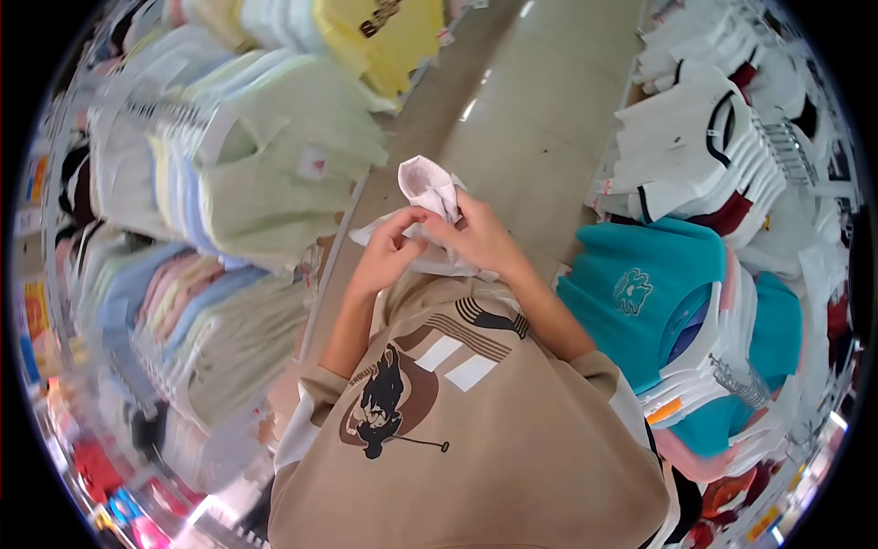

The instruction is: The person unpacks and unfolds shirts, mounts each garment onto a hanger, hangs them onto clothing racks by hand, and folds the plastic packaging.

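A pale pink piece of cloth (426,181), bunched with an open tube-like end sticking up, is held in front of my chest. My left hand (395,247) pinches the cloth from the left, fingers bent inward. From the right, my right hand (471,233) grips it just below the raised end, and the two hands meet at the fingertips. Loose whitish folds (448,265) hang beneath my hands, close to my brown shirt. What kind of garment it is cannot be made out.
Racks of hanging clothes line both sides: pale green tops (283,174) and a yellow top (389,41) at left, white shirts (677,137) and a teal top (640,293) at right. A tiled floor aisle (512,119) runs ahead between them.
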Motion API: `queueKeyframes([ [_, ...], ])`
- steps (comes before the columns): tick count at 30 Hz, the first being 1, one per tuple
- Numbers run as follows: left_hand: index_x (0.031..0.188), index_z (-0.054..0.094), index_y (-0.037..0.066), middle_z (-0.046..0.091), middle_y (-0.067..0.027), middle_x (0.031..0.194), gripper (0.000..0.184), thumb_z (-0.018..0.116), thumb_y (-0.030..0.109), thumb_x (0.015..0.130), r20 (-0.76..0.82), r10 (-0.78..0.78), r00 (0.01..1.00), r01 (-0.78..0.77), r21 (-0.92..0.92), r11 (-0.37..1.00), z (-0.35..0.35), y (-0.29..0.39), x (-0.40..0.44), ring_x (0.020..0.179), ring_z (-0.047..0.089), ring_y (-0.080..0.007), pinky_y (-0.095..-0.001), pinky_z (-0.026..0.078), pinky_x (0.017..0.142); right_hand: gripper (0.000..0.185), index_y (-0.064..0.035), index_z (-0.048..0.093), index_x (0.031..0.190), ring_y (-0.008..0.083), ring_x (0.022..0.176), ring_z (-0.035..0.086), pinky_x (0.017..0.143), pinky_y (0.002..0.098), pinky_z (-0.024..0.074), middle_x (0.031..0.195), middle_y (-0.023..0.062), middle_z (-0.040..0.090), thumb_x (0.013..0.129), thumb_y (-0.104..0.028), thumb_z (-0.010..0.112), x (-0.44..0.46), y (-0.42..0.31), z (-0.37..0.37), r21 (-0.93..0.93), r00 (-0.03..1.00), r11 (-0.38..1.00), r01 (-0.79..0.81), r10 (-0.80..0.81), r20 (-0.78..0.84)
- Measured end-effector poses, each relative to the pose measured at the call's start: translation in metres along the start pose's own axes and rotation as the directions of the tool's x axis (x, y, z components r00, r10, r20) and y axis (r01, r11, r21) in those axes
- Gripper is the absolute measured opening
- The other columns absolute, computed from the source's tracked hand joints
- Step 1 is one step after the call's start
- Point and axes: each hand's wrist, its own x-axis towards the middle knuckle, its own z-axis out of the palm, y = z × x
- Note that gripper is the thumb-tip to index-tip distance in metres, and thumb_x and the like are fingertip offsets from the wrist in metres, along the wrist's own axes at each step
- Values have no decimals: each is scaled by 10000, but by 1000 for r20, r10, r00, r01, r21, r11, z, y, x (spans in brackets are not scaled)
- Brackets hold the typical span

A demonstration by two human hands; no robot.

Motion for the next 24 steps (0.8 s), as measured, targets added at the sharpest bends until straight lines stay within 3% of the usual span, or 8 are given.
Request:
queueKeyframes([
  [2, 1191, 549, -16, 606, -29, 1054, 492, 440, -70, 714, 138, -12, 990, 12, -4, 1000, -2, -6, 42, 924, 522, -79, -199, 404, 758, 297, -11, 574, 1019, 209, 689, 574, 649, 315, 460, 791, 140, 615, 827, -223, 656, 21, -1, -30, -225, 998, 973, 52, -58, -18],
  [8, 1242, 543, -22, 629, -79, 1149, 556, 390, -60, 709, 239, 66, 969, -39, -118, 992, 1, 18, 154, 877, 522, -6, -146, 329, 585, 233, 6, 599, 1004, 137, 737, 578, 664, 302, 466, 823, 103, 637, 840, -157, 632, 105, 16, -144, -248, 999, 969, -14, 4, -40],
  [12, 1227, 538, -41, 605, -104, 1181, 440, 447, -26, 796, 342, 14, 940, 28, -116, 993, -13, 13, 216, 1095, 525, -130, -255, 378, 942, 217, -4, 605, 1082, 81, 904, 542, 795, 256, 449, 934, 17, 633, 882, -82, 570, 163, -1, -202, 17, 969, 999, -51, 54, -243],
  [15, 1241, 523, -23, 608, -91, 1159, 396, 521, 22, 848, 172, 50, 984, -25, -150, 988, -21, 5, 261, 908, 558, -80, -214, 435, 791, 265, 7, 580, 1129, 78, 978, 508, 849, 231, 411, 1031, 7, 603, 886, -64, 502, 190, -22, -234, 70, 968, 996, 60, -41, -247],
  [18, 1271, 486, -5, 582, -70, 1190, 449, 590, 29, 836, 36, 149, 988, -148, -17, 989, -28, 25, 299, 679, 489, -18, -176, 414, 594, 320, 1, 582, 1127, 78, 945, 509, 807, 217, 408, 1021, 5, 594, 853, -56, 427, 211, -11, -261, 139, 977, 990, -28, 57, -206],
  [19, 1300, 442, 5, 540, -57, 1250, 558, 661, 38, 788, 1, 121, 993, -121, -57, 991, -23, 48, 310, 566, 365, 2, -164, 332, 473, 338, -1, 585, 1124, 78, 936, 507, 796, 216, 406, 1011, 0, 591, 839, -55, 413, 219, -11, -265, 190, 978, 980, -58, 94, -185],
  [22, 1303, 423, 31, 502, -63, 1285, 620, 715, 87, 759, 13, 190, 982, -189, 209, 960, -6, 101, 341, 563, 332, -13, -175, 341, 490, 378, -1, 578, 1141, 82, 932, 516, 787, 221, 412, 1009, 0, 589, 814, -52, 396, 245, -11, -277, 271, 985, 953, -134, 158, -72],
  [24, 1116, 560, 15, 594, -28, 965, 423, 736, 160, 761, 4, 248, 969, -241, 241, 940, 5, 93, 371, 560, 339, -45, -217, 338, 489, 392, 3, 552, 1185, 91, 962, 544, 818, 233, 431, 1047, 18, 598, 820, -49, 420, 266, -6, -288, 231, 989, 962, -145, 134, 61],
])
